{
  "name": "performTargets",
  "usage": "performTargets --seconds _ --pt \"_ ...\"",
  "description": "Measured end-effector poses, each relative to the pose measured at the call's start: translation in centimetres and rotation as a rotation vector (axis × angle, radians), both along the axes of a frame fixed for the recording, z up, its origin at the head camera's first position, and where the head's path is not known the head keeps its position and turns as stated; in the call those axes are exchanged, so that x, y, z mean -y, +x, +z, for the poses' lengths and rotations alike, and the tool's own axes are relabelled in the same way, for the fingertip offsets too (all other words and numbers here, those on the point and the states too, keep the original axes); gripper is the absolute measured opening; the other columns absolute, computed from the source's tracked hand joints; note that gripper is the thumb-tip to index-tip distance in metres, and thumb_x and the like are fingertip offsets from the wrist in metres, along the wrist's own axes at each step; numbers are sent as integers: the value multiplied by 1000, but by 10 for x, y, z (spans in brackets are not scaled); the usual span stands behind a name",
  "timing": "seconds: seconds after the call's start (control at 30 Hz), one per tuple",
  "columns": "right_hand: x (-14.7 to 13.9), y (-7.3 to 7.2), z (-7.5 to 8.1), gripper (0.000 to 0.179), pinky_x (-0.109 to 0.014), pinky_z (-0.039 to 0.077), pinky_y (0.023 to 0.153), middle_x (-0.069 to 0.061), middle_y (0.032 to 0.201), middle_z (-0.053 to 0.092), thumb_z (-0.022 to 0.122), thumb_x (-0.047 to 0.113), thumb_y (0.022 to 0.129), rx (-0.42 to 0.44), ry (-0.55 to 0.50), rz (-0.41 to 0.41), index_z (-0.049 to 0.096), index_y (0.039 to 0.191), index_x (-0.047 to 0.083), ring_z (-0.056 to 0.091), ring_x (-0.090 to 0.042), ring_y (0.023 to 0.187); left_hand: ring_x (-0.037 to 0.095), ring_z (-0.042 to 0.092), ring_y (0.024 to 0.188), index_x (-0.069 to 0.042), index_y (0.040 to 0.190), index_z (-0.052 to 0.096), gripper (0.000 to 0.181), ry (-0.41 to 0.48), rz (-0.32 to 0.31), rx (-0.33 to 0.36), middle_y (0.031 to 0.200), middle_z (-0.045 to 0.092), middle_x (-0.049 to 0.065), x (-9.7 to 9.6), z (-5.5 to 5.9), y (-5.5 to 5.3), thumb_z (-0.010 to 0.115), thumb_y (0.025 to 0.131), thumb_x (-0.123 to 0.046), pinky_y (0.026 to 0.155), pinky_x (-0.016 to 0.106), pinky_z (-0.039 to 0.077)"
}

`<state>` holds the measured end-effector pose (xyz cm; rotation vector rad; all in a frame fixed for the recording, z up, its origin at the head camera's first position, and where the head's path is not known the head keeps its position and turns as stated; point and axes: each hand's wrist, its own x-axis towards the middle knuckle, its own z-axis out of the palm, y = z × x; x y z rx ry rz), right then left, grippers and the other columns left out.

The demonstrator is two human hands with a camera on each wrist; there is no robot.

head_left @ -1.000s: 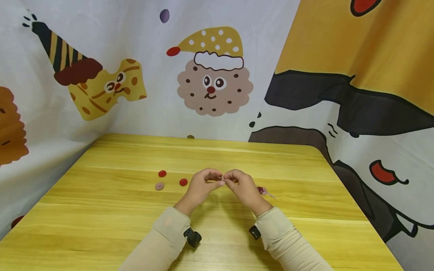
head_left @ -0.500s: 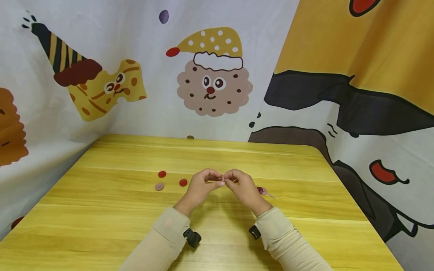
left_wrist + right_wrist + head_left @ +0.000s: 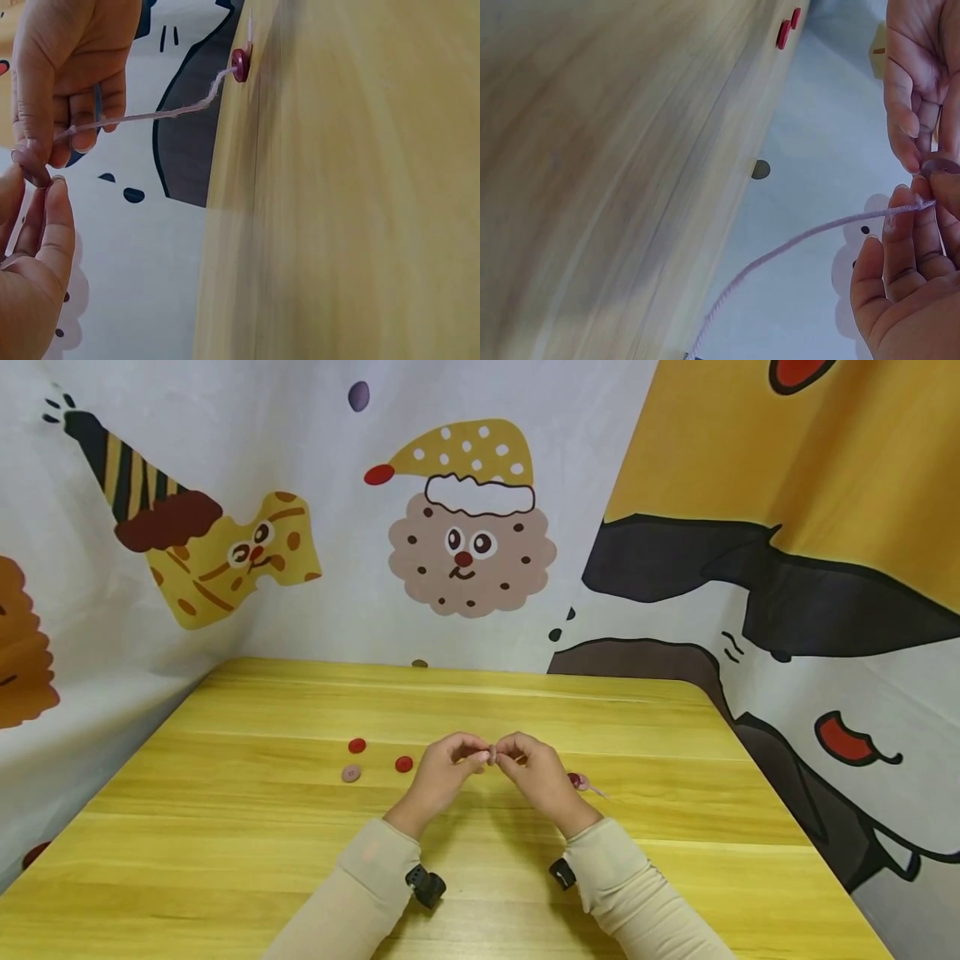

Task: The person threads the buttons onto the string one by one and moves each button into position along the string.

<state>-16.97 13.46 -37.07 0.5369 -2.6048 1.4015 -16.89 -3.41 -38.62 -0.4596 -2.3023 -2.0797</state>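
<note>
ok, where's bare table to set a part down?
Table: free left of the three loose buttons, right of the string and buttons at its end, and along the backdrop. Crowded: the middle, where left grip and right grip meet at a pink button, loose buttons on one side, string on the other.

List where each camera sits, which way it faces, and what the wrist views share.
Head: worn on head, facing forward and down at the table; sleeves, left hand, right hand show.
Left wrist: on that wrist, facing the pinched button; both hands show, image left.
Right wrist: on that wrist, facing pinched button too; both hands show, image right.
Both wrist views share: pinched button, string, table.
</note>
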Motion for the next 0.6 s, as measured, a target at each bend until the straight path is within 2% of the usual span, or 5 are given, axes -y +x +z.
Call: performTargets --seconds 0.1,0.4,0.6 --pt "0 0 -1 6 -35 49 81 3 91 67 63 6 93 -7 -6 3 67 93 11 60 -12 85 23 62 97 -2 103 66 13 5 11 -1 102 66 9 0 1 0 61 95 -11 85 43 54" --pt "3 -2 -1 4 -36 50 81 3 91 66 65 10 93 -28 20 18 66 96 11 60 -13 85 21 61 93 -2 99 65 12 17 41 -8 97 64 9 -1 4 -3 59 96 -12 85 47 53" --pt "3 -3 -1 14 -35 48 79 1 88 64 67 8 91 -16 21 27 64 104 11 59 -13 84 22 61 92 -1 99 63 11 8 55 -22 97 63 9 0 7 -2 58 97 -10 85 51 52"
